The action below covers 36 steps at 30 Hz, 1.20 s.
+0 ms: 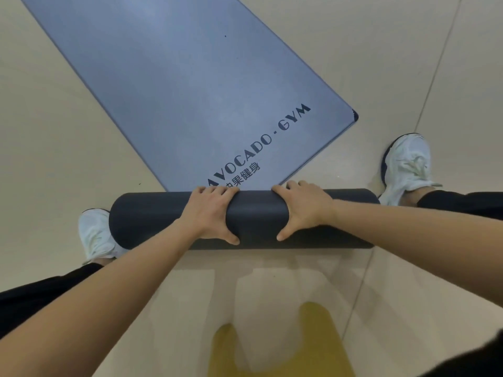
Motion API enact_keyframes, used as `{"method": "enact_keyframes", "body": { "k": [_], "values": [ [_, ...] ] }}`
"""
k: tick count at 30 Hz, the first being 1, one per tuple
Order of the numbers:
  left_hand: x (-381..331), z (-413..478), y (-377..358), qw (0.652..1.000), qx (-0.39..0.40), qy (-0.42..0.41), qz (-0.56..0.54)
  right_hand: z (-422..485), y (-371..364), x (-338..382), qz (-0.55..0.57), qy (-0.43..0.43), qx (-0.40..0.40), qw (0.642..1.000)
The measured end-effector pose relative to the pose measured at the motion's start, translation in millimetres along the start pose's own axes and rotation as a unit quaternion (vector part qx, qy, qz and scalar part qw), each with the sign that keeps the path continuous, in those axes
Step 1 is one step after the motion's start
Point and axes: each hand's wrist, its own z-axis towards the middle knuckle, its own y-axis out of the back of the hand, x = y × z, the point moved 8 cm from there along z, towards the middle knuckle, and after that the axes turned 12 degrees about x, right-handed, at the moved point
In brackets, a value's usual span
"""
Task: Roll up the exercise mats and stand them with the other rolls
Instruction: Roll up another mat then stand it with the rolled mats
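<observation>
A dark grey rolled mat lies crosswise on the floor between my feet. My left hand grips it left of centre, fingers over the far side and thumb on the near side. My right hand grips it the same way right of centre. Just beyond the roll a blue-grey mat lies flat and unrolled, printed "AVOCADO · GYM", running away to the upper left. Its near edge is partly hidden behind the roll and my fingers.
The floor is beige with thin seams. My white shoes stand at either end of the roll, the left shoe touching its end and the right shoe just beyond its far right end. A yellow garment hangs at the bottom.
</observation>
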Motion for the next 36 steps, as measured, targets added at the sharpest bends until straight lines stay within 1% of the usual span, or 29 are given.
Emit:
{"method": "enact_keyframes", "body": {
  "k": [2,4,6,7,8,11,12,14,16,20,23,24,27,29,31,33,35,36],
  "values": [
    [7.1,-4.7,9.1,0.999,-0.051,0.009,0.014,8.3,12.5,-9.2,0.047,0.004,0.033,0.998],
    [8.0,-17.0,13.2,0.991,-0.128,-0.013,0.04,15.2,23.5,-17.4,0.075,0.008,0.048,0.996],
    [1.1,-33.5,9.9,0.974,-0.211,-0.051,0.069,20.2,36.1,-26.8,0.077,0.005,0.034,0.996],
    [-4.5,-39.1,3.5,0.968,-0.231,-0.06,0.078,21.4,43.7,-33.2,0.08,-0.003,0.018,0.997],
    [-11.3,-41.6,-5.5,0.968,-0.231,-0.061,0.083,21.9,52.1,-41.1,0.086,-0.017,-0.006,0.996],
    [-30.0,-30.2,-39.3,0.984,-0.153,-0.034,0.089,18.8,76.2,-68.2,0.098,-0.06,-0.089,0.989],
    [-32.2,-22.7,-46.7,0.986,-0.134,-0.018,0.093,17.9,80.2,-74.9,0.089,-0.06,-0.102,0.989],
    [-29.1,-5.8,-45.6,0.988,-0.131,0.011,0.086,15.9,80.7,-85.3,0.079,-0.043,-0.096,0.991],
    [-22.0,8.6,-31.6,0.985,-0.154,0.023,0.072,10.7,77.7,-98.0,0.079,-0.038,-0.083,0.993],
    [-5.5,28.5,0.4,0.977,-0.205,0.023,0.056,3.3,74.6,-133.0,0.048,-0.058,-0.054,0.996],
    [1.5,41.7,18.2,0.972,-0.227,0.033,0.057,6.0,74.4,-161.0,0.02,-0.071,-0.02,0.997],
    [3.6,46.6,24.9,0.97,-0.234,0.037,0.056,5.1,76.2,-168.3,0.032,-0.074,-0.015,0.997],
    [9.4,60.4,44.7,0.967,-0.245,0.037,0.063,-1.4,85.2,-176.0,0.117,-0.085,-0.023,0.989],
    [17.7,65.5,52.5,0.966,-0.241,0.051,0.075,-1.0,89.1,-171.8,0.14,-0.086,-0.023,0.986],
    [33.9,63.8,56.2,0.961,-0.255,0.103,0.043,1.3,82.0,-165.3,0.175,-0.085,-0.017,0.981],
    [49.1,54.4,59.6,0.94,-0.295,0.164,-0.055,4.1,68.4,-156.3,0.233,-0.082,-0.019,0.969],
    [52.1,46.3,62.1,0.909,-0.34,0.177,-0.166,6.7,55.5,-142.2,0.301,-0.082,-0.033,0.95],
    [48.9,45.6,60.7,0.899,-0.342,0.168,-0.215,8.6,48.8,-133.2,0.331,-0.083,-0.045,0.939]
  ]
}}
